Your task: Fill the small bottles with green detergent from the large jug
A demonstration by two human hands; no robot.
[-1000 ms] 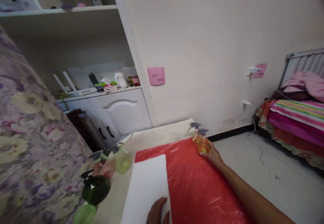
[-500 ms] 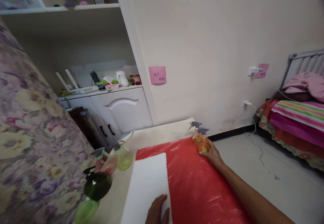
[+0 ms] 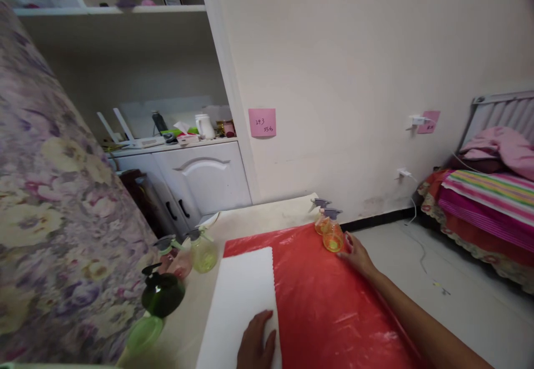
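Observation:
My left hand (image 3: 257, 340) rests on a white sheet (image 3: 240, 296) with a scalloped right edge, fingers stretched out and thumb apart. The sheet lies over the left part of a red plastic sheet (image 3: 311, 302). Toward the far right corner of the table, my right hand (image 3: 356, 254) is open, its fingers apart just right of a clear orange-tinted spray bottle (image 3: 332, 239) with a grey head. Whether a fingertip still touches that bottle I cannot tell. Close behind it stands a second orange-tinted spray bottle (image 3: 321, 224).
Along the table's left side stand a yellow-green spray bottle (image 3: 204, 255), a pinkish spray bottle (image 3: 180, 266), a dark green pump bottle (image 3: 162, 295) and a light green bowl (image 3: 144, 333). A floral curtain (image 3: 62, 219) hangs at left. A wall (image 3: 334, 79) rises behind the table.
My right hand has let go of the front orange-tinted spray bottle and drawn slightly right of it. The left hand stays on the white sheet. The view has shifted a little.

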